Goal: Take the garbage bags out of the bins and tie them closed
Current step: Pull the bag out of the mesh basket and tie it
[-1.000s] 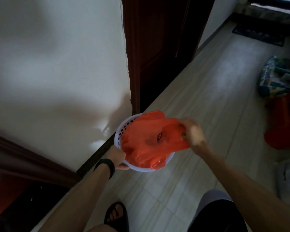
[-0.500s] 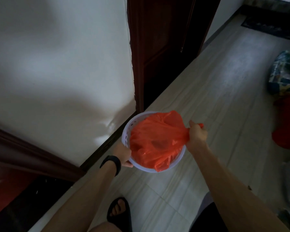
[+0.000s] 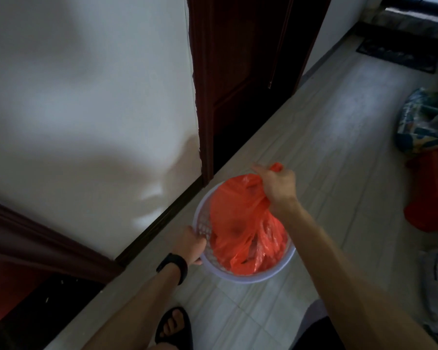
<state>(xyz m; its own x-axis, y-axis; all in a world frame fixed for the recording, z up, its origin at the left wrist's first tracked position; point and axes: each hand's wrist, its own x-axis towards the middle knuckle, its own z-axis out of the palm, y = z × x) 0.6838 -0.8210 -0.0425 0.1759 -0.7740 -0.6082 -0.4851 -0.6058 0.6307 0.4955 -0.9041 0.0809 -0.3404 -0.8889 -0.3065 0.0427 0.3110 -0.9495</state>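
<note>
A round white perforated bin [image 3: 248, 276] stands on the floor by the wall. An orange plastic garbage bag [image 3: 238, 223] fills it and bulges above the rim. My right hand [image 3: 276, 185] is shut on the gathered top of the bag, above the bin's far side; a bit of orange plastic sticks out past my fist. My left hand [image 3: 192, 245], with a black band on the wrist, grips the bin's left rim. What the bag holds is hidden.
A white wall and dark skirting run along the left. A dark wooden door [image 3: 248, 72] stands behind the bin. A patterned bag [image 3: 422, 122] and a red object [image 3: 433, 198] lie on the tiled floor at the right. My sandalled foot [image 3: 175, 327] is below the bin.
My right hand has bunched the bag's opening into its fist and pulled it up and toward the bin's far side. The left hand stays on the rim.
</note>
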